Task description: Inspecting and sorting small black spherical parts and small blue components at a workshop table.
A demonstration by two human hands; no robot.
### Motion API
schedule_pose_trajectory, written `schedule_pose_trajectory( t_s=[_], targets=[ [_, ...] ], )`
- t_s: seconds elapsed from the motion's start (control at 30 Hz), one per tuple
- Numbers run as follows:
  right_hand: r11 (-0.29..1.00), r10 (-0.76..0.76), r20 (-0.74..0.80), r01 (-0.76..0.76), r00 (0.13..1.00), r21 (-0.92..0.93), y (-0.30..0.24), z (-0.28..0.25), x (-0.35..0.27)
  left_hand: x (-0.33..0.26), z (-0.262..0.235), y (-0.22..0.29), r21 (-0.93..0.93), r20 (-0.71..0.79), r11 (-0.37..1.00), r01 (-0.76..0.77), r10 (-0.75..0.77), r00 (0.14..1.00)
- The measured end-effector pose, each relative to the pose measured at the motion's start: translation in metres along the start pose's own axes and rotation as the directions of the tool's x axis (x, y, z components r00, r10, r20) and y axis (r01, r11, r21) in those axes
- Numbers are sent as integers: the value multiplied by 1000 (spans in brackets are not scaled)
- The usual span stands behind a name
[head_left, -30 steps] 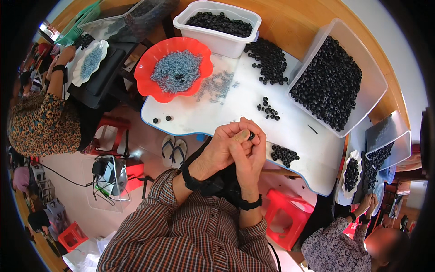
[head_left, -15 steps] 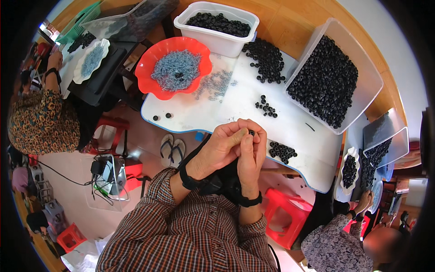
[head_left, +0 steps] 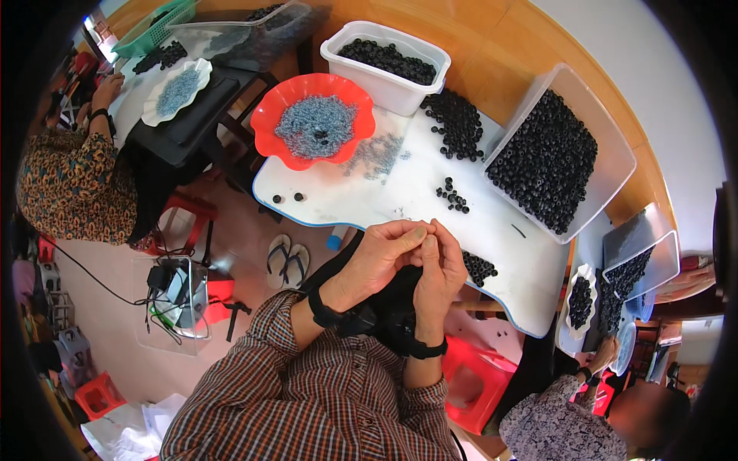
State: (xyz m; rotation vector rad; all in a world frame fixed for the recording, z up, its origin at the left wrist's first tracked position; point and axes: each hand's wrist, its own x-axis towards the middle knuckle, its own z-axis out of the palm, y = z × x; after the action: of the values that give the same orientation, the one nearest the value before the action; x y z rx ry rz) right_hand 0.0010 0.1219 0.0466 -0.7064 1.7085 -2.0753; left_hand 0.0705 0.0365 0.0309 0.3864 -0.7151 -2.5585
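Observation:
My left hand [head_left: 387, 252] and my right hand [head_left: 440, 270] meet in front of me at the table's near edge, thumbs and fingertips pressed together. Whatever lies between the fingers is hidden now. Close by my right hand is a small group of black ring-shaped parts [head_left: 480, 269], partly covered by it. Further off on the white table [head_left: 369, 201] sits a loose cluster of the same parts [head_left: 452, 195]. Two single black parts [head_left: 287, 197] lie near the left edge. A red wavy-rimmed bowl [head_left: 265, 104] holds small clear bluish pieces with a few black parts among them.
A white tub [head_left: 419, 86] and a tilted clear bin [head_left: 607, 180] hold many black parts, with a heap [head_left: 453, 123] between them. Co-workers sit left and right at other tables. Red stools [head_left: 477, 376] and sandals [head_left: 287, 261] are on the floor.
A black ring-shaped part showed between my fingertips before; now the fingers cover that spot. My hands stay together. The whole view has shifted and turned slightly.

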Motion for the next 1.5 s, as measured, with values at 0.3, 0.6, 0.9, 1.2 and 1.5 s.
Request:
schedule_pose_trajectory(
  t_s=[0.3,0.6,0.9,1.2,1.5],
  targets=[
    [998,-25,51,22,998,56,-6,0,-8,-9,9,8,234,-67,956,-177,198,978],
    [981,-192,76,188,978,54,-14,-4,-13,-22,11,13,118,94,972,-203,192,977],
    [988,-145,186,153,972,-30,-28,-12,-19,-29,14,27,207,71,971,-122,109,991],
    [979,-126,319,169,940,-113,-31,-22,-18,-25,1,49,442,271,890,-116,-8,963],
    [948,-162,247,221,955,-231,-31,-22,-25,-24,-7,48,499,359,853,-151,-45,932]
  ],
)
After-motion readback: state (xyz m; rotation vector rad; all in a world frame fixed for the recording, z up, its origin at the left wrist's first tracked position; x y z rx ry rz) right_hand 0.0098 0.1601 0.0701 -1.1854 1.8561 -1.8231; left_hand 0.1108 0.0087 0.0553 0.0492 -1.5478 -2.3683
